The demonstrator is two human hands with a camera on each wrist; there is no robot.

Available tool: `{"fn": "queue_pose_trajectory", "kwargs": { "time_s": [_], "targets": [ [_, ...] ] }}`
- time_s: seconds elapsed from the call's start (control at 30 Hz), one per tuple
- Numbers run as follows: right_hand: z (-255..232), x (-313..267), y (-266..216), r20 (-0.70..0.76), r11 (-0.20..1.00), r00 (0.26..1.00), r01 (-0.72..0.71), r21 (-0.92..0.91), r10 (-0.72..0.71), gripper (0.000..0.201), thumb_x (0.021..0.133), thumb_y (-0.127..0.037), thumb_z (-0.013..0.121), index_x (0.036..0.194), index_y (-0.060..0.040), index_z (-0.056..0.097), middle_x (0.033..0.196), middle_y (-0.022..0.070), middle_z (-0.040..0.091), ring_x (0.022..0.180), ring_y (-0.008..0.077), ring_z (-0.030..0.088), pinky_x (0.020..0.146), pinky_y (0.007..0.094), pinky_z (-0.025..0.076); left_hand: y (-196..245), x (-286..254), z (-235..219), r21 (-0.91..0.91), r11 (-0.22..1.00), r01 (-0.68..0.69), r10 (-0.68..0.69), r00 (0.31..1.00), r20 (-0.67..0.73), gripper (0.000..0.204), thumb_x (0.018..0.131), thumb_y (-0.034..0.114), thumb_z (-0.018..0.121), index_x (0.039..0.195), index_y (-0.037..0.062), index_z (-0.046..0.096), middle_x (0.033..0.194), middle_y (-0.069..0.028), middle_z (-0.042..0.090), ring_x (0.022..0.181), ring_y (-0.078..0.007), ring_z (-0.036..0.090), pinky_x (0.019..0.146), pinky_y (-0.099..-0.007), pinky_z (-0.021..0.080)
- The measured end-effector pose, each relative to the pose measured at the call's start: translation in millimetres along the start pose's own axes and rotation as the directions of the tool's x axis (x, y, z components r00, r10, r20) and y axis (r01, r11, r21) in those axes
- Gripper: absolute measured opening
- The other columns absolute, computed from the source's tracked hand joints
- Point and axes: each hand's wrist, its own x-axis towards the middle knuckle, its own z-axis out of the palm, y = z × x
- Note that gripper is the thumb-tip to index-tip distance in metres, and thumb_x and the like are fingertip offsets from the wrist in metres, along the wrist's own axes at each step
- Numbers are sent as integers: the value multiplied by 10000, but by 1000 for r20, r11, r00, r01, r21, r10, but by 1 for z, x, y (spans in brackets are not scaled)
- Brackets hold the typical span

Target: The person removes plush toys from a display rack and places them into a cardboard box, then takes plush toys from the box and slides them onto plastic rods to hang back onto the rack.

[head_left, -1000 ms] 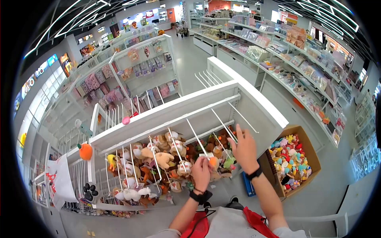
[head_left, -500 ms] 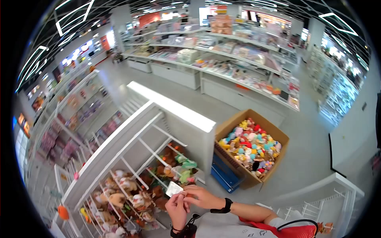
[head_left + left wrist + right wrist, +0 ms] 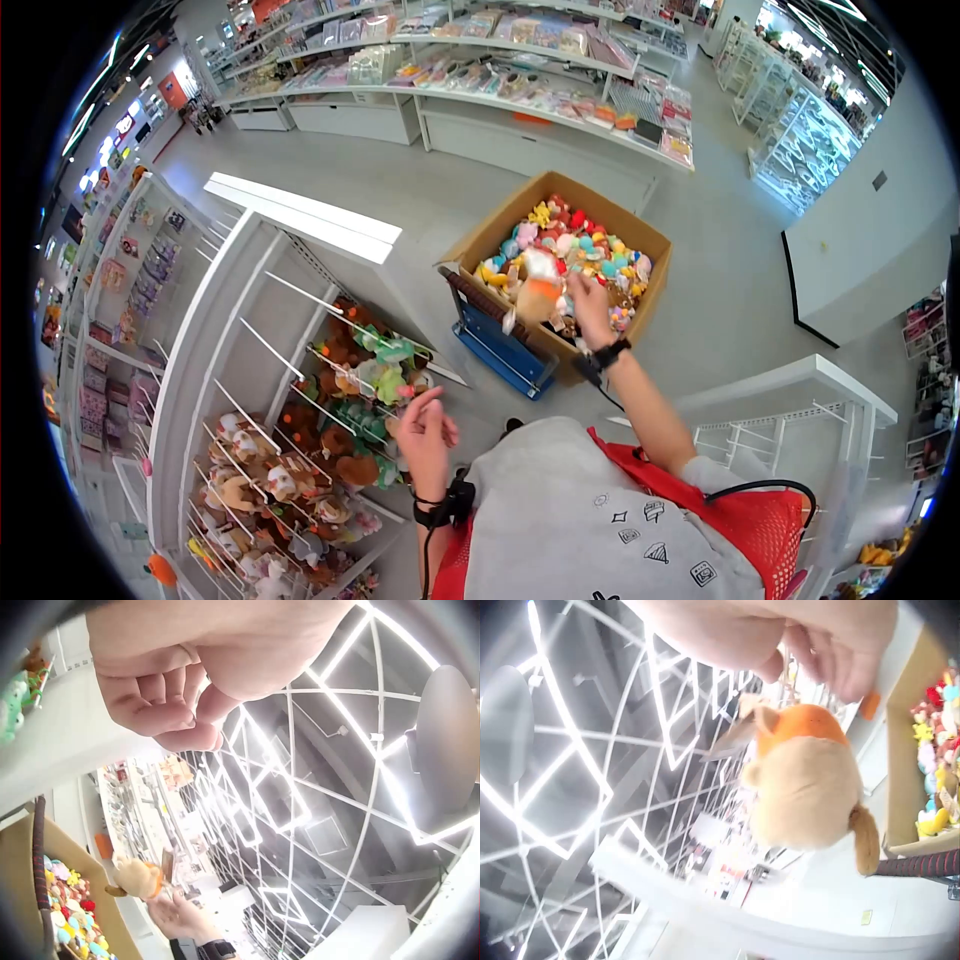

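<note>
My right hand (image 3: 592, 308) is over the near part of the cardboard box (image 3: 655, 245), its fingers pinching at the top of a small plush toy (image 3: 538, 285). Cream and tan with an orange band and a brown tail, the plush (image 3: 810, 787) hangs beside the fingers in the right wrist view, a flat tag (image 3: 731, 739) sticking out from it. My left hand (image 3: 425, 440) holds nothing; its fingers curl loosely in front of the rack of plush toys. In the left wrist view this hand (image 3: 169, 690) is seen from below, its fingertips close together.
Several colourful plush toys (image 3: 590, 245) fill the box, which stands on a blue platform cart (image 3: 505, 355). Left of me, a white rack (image 3: 310, 215) carries metal hooks hung with brown and green plush toys (image 3: 385, 385). Another white rack (image 3: 780, 385) stands at right; stocked shelves (image 3: 540, 110) stand beyond.
The view has turned right toward the box. Both hands were together at the plush and its white tag; now my right hand has carried the plush over the box, and my left has let go.
</note>
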Motion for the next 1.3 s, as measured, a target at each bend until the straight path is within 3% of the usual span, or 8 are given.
{"fn": "queue_pose_trajectory", "kwargs": {
  "time_s": [0.1, 0.17, 0.27, 0.47, 0.7, 0.93, 1.07, 1.3],
  "targets": [
    [-34, 40, 96, 117, 903, 897, -430, 2, 426, 159, 1043, -169, 614, 1097, -41, 691, 819, -30, 604, 730, 102, 553, 654, 306, 448, -11, -8, -18, 42, 999, 11, -7, 995, -98, 244, 1103, 193, 620, 1205, -3, 724, 705, 0, 640, 574, -76, 576, 523, -225, 431],
    [-30, 22, 129, 362, 914, 839, -372, -164, 406, 170, 1020, -179, 641, 1119, -56, 704, 900, -2, 654, 814, 103, 592, 694, 289, 459, -32, -14, -44, 58, 998, 30, -23, 992, -121, 230, 1099, 188, 623, 1172, -2, 730, 709, -1, 643, 582, -83, 582, 531, -231, 437],
    [-4, -23, 93, 564, 763, 524, -529, -371, 638, 235, 1026, -204, 641, 1167, -44, 740, 1080, 43, 753, 982, 135, 691, 810, 277, 521, -52, -28, -76, 62, 993, 101, -80, 960, -269, 204, 1084, 172, 636, 1080, -3, 741, 730, -7, 655, 620, -92, 597, 563, -247, 461],
    [100, -98, 81, 860, 919, 325, -106, -379, 393, 273, 1042, -154, 591, 1015, 44, 778, 928, 102, 792, 864, 182, 750, 815, 326, 585, -64, -76, -140, 131, 990, 51, 7, 913, -408, 197, 1079, 151, 631, 1079, -11, 744, 792, -8, 684, 709, -80, 623, 645, -243, 493],
    [215, -238, -47, 967, 975, -180, 160, -152, 180, 277, 1069, -203, 587, 1001, 30, 718, 890, 74, 756, 829, 145, 707, 777, 304, 545, -70, -129, -192, 66, 997, 45, 3, 807, -590, 194, 1084, 136, 612, 1108, -5, 743, 822, -19, 699, 743, -88, 632, 685, -250, 506],
    [339, -351, -136, 980, 962, 33, 197, 188, -198, 207, 1029, -147, 645, 1160, 4, 698, 967, 123, 739, 825, 262, 701, 780, 370, 544, -64, -184, -245, 16, 999, 46, -22, 713, -701, 194, 1087, 140, 607, 1127, 2, 739, 826, -19, 695, 741, -90, 624, 690, -253, 506],
    [400, -379, -149, 828, 764, 124, 479, 433, -547, 405, 960, -102, 722, 1340, 9, 637, 1335, 209, 667, 1181, 352, 661, 968, 430, 524, -59, -206, -275, 10, 1000, 7, 2, 664, -748, 193, 1087, 140, 606, 1113, 2, 739, 812, -16, 685, 728, -90, 614, 679, -254, 499],
    [413, -397, -142, 946, 906, 42, 304, 294, -321, 193, 967, -88, 677, 1112, 29, 733, 1019, 173, 731, 923, 332, 704, 824, 385, 538, -56, -213, -331, 38, 999, -22, 43, 690, -723, 188, 1085, 139, 610, 1109, 2, 736, 818, -16, 684, 731, -92, 616, 681, -256, 500]
  ]
}}
